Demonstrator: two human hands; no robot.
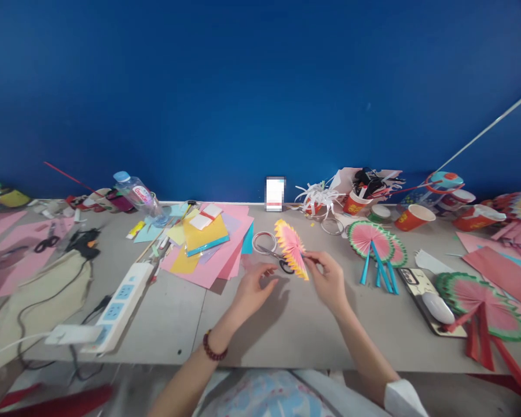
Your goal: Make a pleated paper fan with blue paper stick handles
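Pinched in my right hand (327, 279) is a pleated paper fan (292, 246), pink inside with a yellow zigzag edge, held upright above the table. My left hand (255, 286) hovers to the left of the fan, fingers apart and nothing in them. Behind the fan lies a pair of scissors (285, 266) with dark handles, partly hidden by it. A roll of clear tape (264, 242) rests beside the scissors. Farther right are finished-looking pink and green paper fans (370, 242) with blue strips.
Coloured paper sheets (208, 272) are piled left of centre, near a tilted plastic bottle (139, 194). A white power strip (120, 307) lies at the left front. A phone (275, 194) leans against the blue wall. Paper cups (414, 217) and a mouse (437, 307) are to the right.
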